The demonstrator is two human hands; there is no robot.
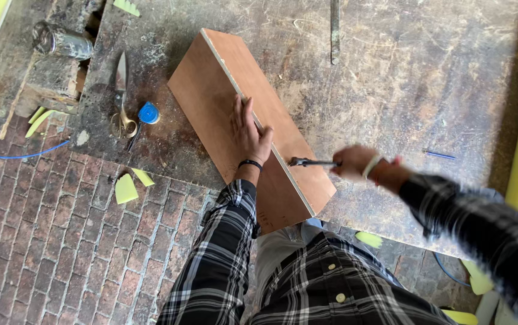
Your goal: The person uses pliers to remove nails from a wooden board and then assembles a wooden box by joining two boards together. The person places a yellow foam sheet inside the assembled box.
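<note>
My left hand (248,132) presses flat on the box (250,126) edge; right hand (355,162) grips a hammer (313,162) beside it.

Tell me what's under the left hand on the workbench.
The left hand presses flat on two brown plywood boards joined along a pale edge, resting on the worn workbench. Whatever lies beneath the boards is hidden. The right hand holds a hammer beside them.

Scissors (121,96), a blue cap (149,112) and a metal can (61,41) lie nearby.
</note>
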